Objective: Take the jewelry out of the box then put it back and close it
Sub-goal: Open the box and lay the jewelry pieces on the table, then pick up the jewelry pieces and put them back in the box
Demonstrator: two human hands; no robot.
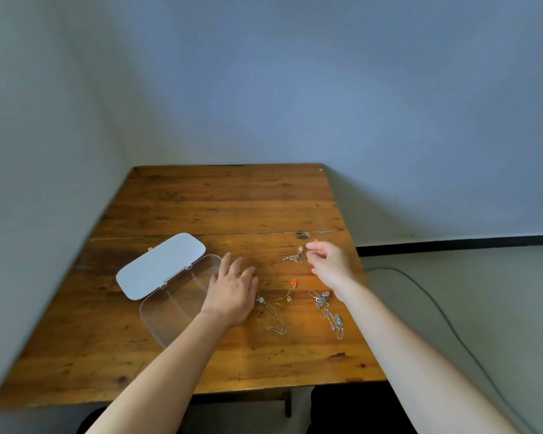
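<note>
A: While the right hand (328, 264) hovers over the counter (220, 202), its grip reads as loosely curled, thumb and forefinger drawn close at the tip. Whether anything fine sits between them, I cannot tell.

B: Noted. Nearest item to that grip?

A: A small gold-toned chain (294, 256), just beside the fingertips on their left, lying on the wood. Nearer the person from the grip: a red-stone pendant (293, 282), then two silvery clusters (322, 298) under the right forearm's inner side.

B: Left hand (231, 292)?

A: Flat, fingers spread, palm down, holding nothing. It lies over the near right edge of the clear jewelry box (176, 300). A thin necklace (271, 314) trails out just right of that wrist.

B: Box state?

A: Open. Its white lid (160, 266) is folded back to the far left, hinged. The compartments I can see look empty; part is hidden by the hand.
</note>
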